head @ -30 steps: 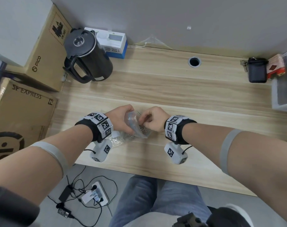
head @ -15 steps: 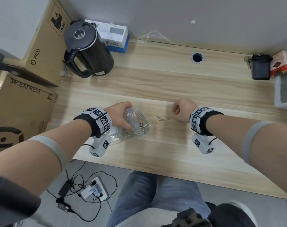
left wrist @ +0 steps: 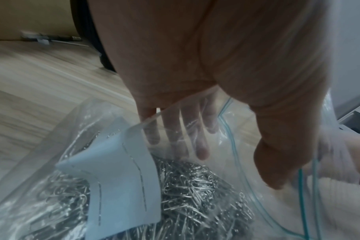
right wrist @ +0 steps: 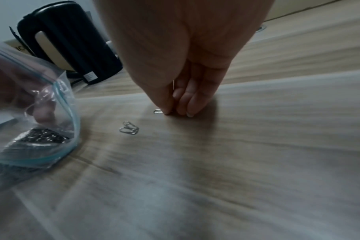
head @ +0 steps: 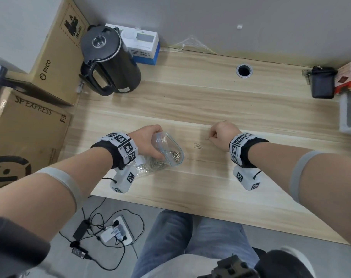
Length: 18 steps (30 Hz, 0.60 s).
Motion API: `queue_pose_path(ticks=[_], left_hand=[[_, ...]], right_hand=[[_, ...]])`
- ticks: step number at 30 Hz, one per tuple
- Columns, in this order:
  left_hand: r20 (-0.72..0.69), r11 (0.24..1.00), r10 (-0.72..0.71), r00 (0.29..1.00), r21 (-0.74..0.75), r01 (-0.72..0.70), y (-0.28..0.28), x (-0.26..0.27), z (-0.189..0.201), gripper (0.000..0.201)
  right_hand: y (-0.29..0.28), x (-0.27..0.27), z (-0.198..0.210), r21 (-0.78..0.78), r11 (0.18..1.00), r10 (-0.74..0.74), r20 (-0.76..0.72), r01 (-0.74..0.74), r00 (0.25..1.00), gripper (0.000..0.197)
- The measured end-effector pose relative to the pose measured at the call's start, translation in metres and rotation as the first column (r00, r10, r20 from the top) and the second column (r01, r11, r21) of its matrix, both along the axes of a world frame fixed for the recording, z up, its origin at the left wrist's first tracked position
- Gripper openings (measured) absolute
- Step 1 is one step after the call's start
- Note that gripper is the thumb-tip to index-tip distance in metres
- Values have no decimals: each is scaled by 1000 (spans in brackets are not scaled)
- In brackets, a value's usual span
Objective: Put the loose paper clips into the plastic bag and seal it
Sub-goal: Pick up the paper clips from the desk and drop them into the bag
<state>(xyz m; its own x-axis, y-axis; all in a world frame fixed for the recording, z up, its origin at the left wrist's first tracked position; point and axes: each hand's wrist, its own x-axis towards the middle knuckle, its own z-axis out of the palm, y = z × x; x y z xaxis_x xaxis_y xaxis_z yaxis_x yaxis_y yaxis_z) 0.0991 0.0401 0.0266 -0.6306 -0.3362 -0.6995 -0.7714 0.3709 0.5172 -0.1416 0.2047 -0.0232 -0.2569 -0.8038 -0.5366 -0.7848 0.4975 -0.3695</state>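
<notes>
- We are pinching one paper clip (right wrist: 158,111) flat against the table (head: 210,177) with our right hand (head: 223,135); thumb and fingertips (right wrist: 190,107) are closing together on its far end, the near end poking out toward the bag.
- Two more loose clips (right wrist: 129,128) are lying overlapped just beside that grip, on the bag side, between it and the open mouth.
- Our left hand (head: 148,141) is gripping the plastic bag (head: 166,149), fingers inside the mouth and thumb outside, holding it open toward the right hand.
- Likely risks, as we judge them: the thin clip is sitting flush on the wood, so the pinch may be slipping off it and flicking it away; brushing the overlapped pair could be scattering them toward the table edge.
- The bag is lying low and its mouth is gaping sideways; tilting it further could be spilling clips back out.
- The bag is already holding a dense heap of silver clips (left wrist: 195,186) plus a white card (left wrist: 121,170); its teal zip strip (right wrist: 72,129) is not yet sealed.
</notes>
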Motion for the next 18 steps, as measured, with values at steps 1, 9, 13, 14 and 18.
queue_pose_path(ticks=[1, 9, 13, 14, 18], left_hand=[[2, 1000, 2, 1000, -3, -2, 0, 0, 0, 71], [19, 1000, -3, 1000, -3, 3, -4, -3, 0, 66], [20, 1000, 2, 1000, -4, -2, -3, -3, -2, 71], [17, 1000, -1, 1000, -5, 1, -3, -4, -3, 68], [4, 1000, -14, 1000, -14, 14, -3, -6, -5, 61]], right_hand=[[-2, 4, 0, -4, 1000, -7, 12, 7, 1000, 19], [-6, 25, -2, -63, 998, 20, 41, -17, 999, 13], [-2, 22, -6, -126, 991, 55, 67, -46, 996, 27], [-2, 23, -7, -145, 986, 92, 71, -81, 993, 31], [-3, 30, -12, -242, 966, 129, 149, -90, 980, 33]])
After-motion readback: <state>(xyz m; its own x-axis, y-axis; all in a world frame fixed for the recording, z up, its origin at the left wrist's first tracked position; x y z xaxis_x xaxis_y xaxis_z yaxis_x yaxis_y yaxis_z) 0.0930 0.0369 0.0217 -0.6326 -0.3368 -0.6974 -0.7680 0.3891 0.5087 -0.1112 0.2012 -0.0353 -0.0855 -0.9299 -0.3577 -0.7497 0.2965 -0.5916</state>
